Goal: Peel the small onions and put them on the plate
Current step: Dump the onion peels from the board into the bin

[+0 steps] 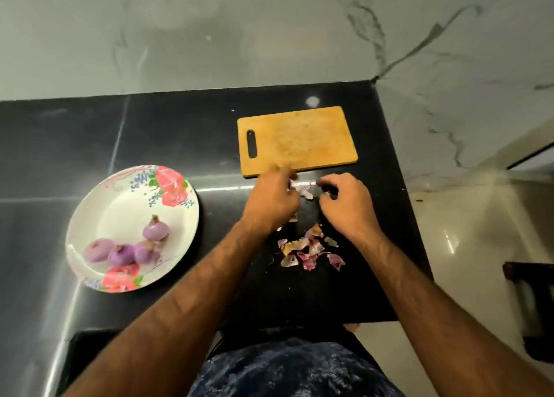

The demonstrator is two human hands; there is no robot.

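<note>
Fingers (325, 183) on both hands are curled in, tips close together. Blur hides what they pinch, so I cannot tell if an onion is in there. A bit of skin (306, 192) shows between the left hand (271, 200) and right hand (349, 204). 4 peeled onions (120, 254) sit on the plate (90, 204), well to the left. A slippery onion could pop out and roll off the counter (180, 132) to the floor (464, 246). Peels (308, 252) lie between the wrists. Black shiny counter, grey marble wall (269, 37), a board (296, 138) just behind the hands.
</note>
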